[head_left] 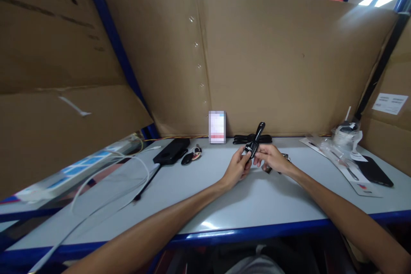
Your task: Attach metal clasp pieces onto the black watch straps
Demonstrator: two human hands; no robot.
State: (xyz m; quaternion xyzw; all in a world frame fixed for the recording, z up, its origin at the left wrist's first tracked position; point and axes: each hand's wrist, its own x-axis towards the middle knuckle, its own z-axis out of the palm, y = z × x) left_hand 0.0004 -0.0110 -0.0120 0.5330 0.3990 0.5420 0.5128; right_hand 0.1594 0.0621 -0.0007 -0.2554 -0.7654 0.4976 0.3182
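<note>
My left hand (239,164) is closed around the lower end of a black-handled tool (257,132), whose handle points up and slightly right and has a hole at its tip. Its exact kind is hard to make out. Close against its right side, my right hand (270,156) has its fingers bent and pinched at the tool's lower part. Fingers partly cover that lower part. Behind the tool lies a pile of similar black handles (239,139) by the cardboard. Small shiny metal pieces (269,170) show beneath and beside my right hand, partly hidden.
A small card with a blurred face (217,127) leans on the cardboard wall (289,60). Left are keys (192,156), a black box-shaped device (171,151), white cables and a power strip (77,169). Right are a black phone (374,171), packaging (340,162) and a plastic-wrapped container (345,135).
</note>
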